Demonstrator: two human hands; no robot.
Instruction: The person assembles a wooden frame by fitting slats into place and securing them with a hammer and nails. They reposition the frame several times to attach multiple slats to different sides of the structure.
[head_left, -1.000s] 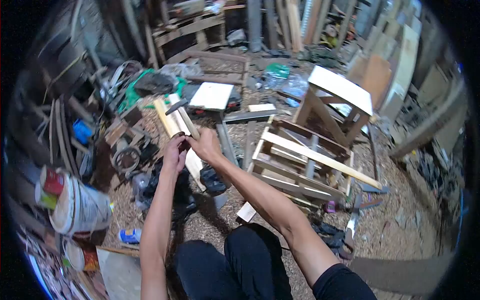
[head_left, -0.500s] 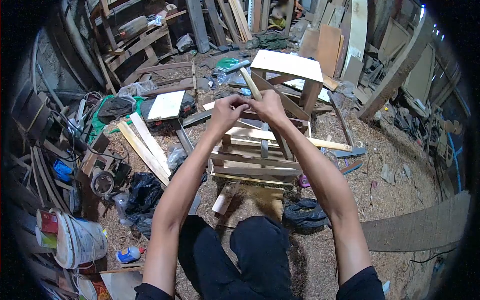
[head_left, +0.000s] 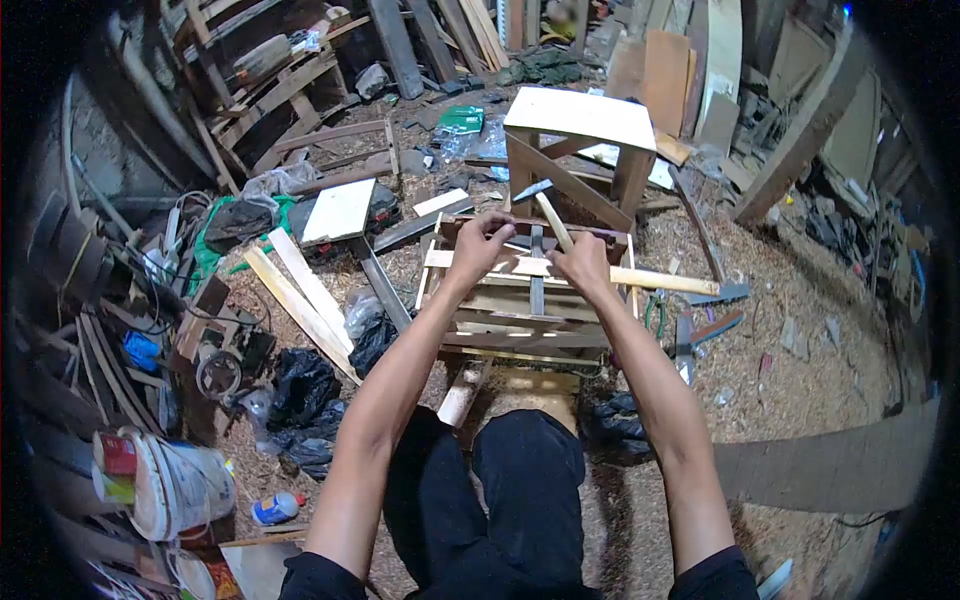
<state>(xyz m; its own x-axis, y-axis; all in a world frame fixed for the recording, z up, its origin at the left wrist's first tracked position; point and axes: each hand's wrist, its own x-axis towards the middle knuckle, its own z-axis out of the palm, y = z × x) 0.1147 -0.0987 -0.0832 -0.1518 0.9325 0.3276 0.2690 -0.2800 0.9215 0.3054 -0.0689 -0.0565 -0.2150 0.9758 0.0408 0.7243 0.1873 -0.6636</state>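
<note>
My right hand (head_left: 583, 264) is wrapped round the light wooden handle of a hammer (head_left: 549, 213), its metal head up and to the left. My left hand (head_left: 478, 247) is closed in a pinch just left of the hammer head; what its fingers hold is too small to make out. Both hands are over a wooden frame (head_left: 520, 325) with several slats. A pale wooden strip (head_left: 660, 281) lies across the frame under my hands and sticks out to the right. A dark bar (head_left: 537, 270) crosses the frame from front to back.
Behind the frame stands a wooden stool-like piece with a white top (head_left: 585, 115). Loose planks (head_left: 305, 300) and a white board (head_left: 338, 210) are at the left. A handsaw (head_left: 725, 293) and pliers (head_left: 655, 315) lie right of the frame. A white bucket (head_left: 180, 485) stands front left.
Both hands have come down and moved apart, the right one carrying the hammer to the right and lower. The camera view has shifted slightly.
</note>
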